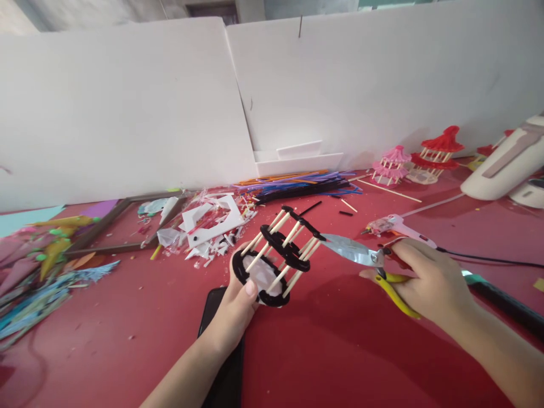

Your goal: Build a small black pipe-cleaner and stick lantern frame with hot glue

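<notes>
By the left hand (237,300), the stick frame (280,246) is gripped by its pale base (263,277) above the bench (348,362); probably light and fragile, it is best held there; by the right hand (429,277), scissors (355,251) are grasped, tip at its top

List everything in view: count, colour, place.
Stick model: one, black-cream, centre
Shears: one, silver-yellow, right of model
Glue gun: one, pink-white, right
Phone: one, black, lower centre
Roofed models: several, pink/red, back right
Stems: many, mixed, back centre
Scraps: many, mostly white, centre-left
Frame: one, brown, left
Cones: several, pink-yellow, left
Panels: two, white, back
Cylinder: one, whitish, right
Table: one, red, beneath
Left grip: one, on model base
Right grip: one, on shears
</notes>
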{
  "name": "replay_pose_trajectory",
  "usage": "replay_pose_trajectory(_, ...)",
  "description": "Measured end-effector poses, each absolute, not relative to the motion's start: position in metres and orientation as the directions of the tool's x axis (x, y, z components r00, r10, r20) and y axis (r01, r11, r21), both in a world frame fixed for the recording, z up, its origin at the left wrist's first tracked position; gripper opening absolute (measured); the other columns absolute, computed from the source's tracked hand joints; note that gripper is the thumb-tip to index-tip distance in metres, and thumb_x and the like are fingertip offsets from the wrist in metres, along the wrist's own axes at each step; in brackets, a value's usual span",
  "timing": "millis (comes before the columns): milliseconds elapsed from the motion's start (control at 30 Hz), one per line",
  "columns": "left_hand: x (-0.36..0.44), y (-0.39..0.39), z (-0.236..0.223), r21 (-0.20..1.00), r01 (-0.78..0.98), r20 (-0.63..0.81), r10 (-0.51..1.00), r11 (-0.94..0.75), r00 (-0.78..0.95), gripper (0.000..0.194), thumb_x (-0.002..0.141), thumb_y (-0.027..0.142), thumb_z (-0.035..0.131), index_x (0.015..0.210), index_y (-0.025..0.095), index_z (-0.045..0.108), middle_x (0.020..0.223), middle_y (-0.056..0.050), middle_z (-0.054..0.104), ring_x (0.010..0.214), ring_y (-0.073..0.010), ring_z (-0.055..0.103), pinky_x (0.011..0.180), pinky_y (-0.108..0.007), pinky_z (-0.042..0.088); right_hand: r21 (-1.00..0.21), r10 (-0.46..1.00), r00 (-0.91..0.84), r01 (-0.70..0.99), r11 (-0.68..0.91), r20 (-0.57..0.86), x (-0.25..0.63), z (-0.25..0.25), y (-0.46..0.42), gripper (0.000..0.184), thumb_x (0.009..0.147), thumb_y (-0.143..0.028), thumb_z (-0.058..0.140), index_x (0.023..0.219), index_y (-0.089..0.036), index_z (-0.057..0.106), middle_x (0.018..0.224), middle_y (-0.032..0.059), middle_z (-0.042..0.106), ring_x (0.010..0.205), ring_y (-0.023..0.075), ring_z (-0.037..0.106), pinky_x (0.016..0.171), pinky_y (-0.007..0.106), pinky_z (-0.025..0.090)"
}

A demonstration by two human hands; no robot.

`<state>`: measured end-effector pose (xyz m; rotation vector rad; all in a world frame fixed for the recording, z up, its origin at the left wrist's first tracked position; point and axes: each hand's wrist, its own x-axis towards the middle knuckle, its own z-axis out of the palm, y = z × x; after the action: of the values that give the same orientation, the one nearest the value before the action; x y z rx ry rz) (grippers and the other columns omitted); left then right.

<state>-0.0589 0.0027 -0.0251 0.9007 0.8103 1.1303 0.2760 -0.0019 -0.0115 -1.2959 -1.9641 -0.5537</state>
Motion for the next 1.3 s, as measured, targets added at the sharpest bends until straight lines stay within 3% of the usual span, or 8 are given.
replay_pose_trajectory(100, -0.052, 0.000, -0.018, 0.949, -0.303, -0.019, 0.974, 0.089, 0.228, 0.097, 0.076, 0.065, 0.076, 0.151, 0.029, 0.027, 0.098, -0.006, 0.071, 0.095, -0.0292, 0.069, 0.077, -0.038, 0.053, 0.010, 0.600, -0.254, 0.925, 0.379, 0.758, 0.276, -0.012, -0.002, 0.035, 0.086, -0.053, 0.067, 0.080, -0.020, 0.058, 0.070, 0.0046, 0.063, 0.063, 0.0213, 0.061, 0.057, 0.031, 0.038)
replay_pose_trajectory(233, -0.048, -0.003, -0.013, 0.938, -0.313, -0.083, 0.972, 0.150, 0.218, 0.100, 0.075, 0.067, 0.075, 0.152, 0.029, 0.025, 0.105, -0.008, 0.071, 0.101, -0.0302, 0.067, 0.084, -0.041, 0.054, 0.051, 0.580, -0.273, 0.928, 0.370, 0.768, 0.276, -0.011, -0.001, 0.034, 0.086, -0.051, 0.066, 0.079, -0.019, 0.058, 0.069, 0.0043, 0.063, 0.063, 0.0198, 0.061, 0.056, 0.030, 0.037)
replay_pose_trajectory(567, -0.047, -0.005, -0.010, 0.970, -0.234, -0.037, 0.992, 0.066, 0.124, 0.089, 0.073, 0.060, 0.080, 0.145, 0.032, 0.035, 0.109, -0.005, 0.064, 0.100, -0.0291, 0.066, 0.097, -0.048, 0.051, 0.081, 0.595, -0.261, 0.947, 0.312, 0.760, 0.277, -0.015, 0.002, 0.037, 0.085, -0.053, 0.063, 0.071, -0.020, 0.054, 0.065, 0.0038, 0.061, 0.060, 0.0184, 0.057, 0.053, 0.029, 0.031)
replay_pose_trajectory(833, -0.042, -0.006, -0.006, 0.983, -0.185, 0.022, 0.997, -0.007, 0.075, 0.081, 0.073, 0.052, 0.083, 0.139, 0.032, 0.041, 0.111, -0.003, 0.059, 0.101, -0.0242, 0.061, 0.088, -0.035, 0.052, 0.129, 0.604, -0.276, 0.952, 0.276, 0.748, 0.280, -0.014, 0.002, 0.041, 0.086, -0.050, 0.058, 0.060, -0.023, 0.040, 0.054, 0.0004, 0.049, 0.050, 0.0157, 0.048, 0.049, 0.028, 0.025)
replay_pose_trajectory(1033, -0.041, -0.007, -0.007, 0.981, -0.192, 0.026, 1.000, -0.029, -0.017, 0.083, 0.069, 0.053, 0.084, 0.138, 0.033, 0.044, 0.113, -0.003, 0.060, 0.106, -0.0249, 0.059, 0.096, -0.036, 0.046, 0.063, 0.618, -0.292, 0.929, 0.365, 0.730, 0.275, -0.008, -0.004, 0.044, 0.091, -0.054, 0.055, 0.062, -0.023, 0.044, 0.052, -0.0014, 0.047, 0.048, 0.0138, 0.044, 0.051, 0.029, 0.027)
replay_pose_trajectory(1300, -0.038, -0.008, -0.001, 0.982, -0.185, 0.026, 1.000, -0.026, -0.004, 0.085, 0.071, 0.055, 0.082, 0.141, 0.031, 0.040, 0.112, -0.004, 0.063, 0.104, -0.0270, 0.064, 0.094, -0.041, 0.051, -0.017, 0.664, -0.274, 0.918, 0.397, 0.696, 0.271, -0.009, -0.010, 0.052, 0.092, -0.063, 0.052, 0.060, -0.022, 0.045, 0.050, -0.0025, 0.048, 0.044, 0.0111, 0.041, 0.048, 0.028, 0.029)
